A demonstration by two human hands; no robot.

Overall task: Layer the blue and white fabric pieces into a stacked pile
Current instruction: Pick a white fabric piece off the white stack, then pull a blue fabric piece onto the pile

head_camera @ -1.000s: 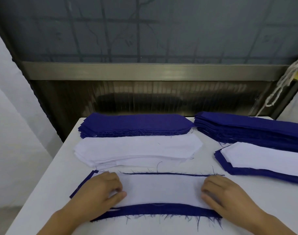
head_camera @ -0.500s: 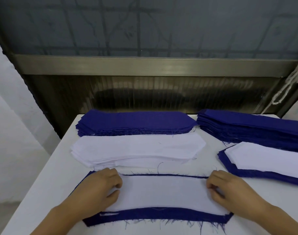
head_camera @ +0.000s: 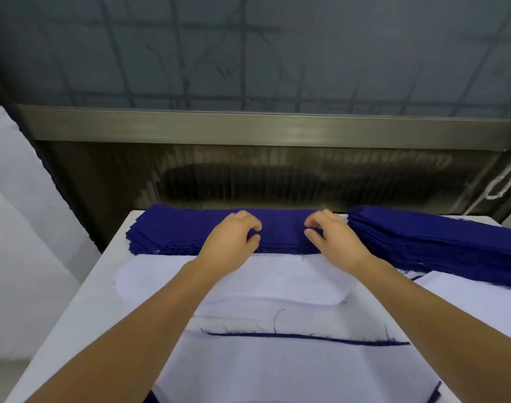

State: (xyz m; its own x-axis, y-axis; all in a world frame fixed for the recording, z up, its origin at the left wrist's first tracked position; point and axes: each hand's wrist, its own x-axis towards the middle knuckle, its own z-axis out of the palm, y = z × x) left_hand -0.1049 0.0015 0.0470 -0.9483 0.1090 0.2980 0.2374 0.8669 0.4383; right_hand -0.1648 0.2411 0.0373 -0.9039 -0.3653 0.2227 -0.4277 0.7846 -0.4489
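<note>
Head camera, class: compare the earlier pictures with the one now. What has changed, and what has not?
Both hands left the near blue-and-white layered piece and reached forward to the far blue stack. The left hand and right hand now each pinch its top blue piece. The white stack, right blue stack and layered piece stayed put.

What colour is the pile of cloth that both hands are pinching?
Dark blue: the far stack of blue fabric pieces, seen in the head view.
</note>
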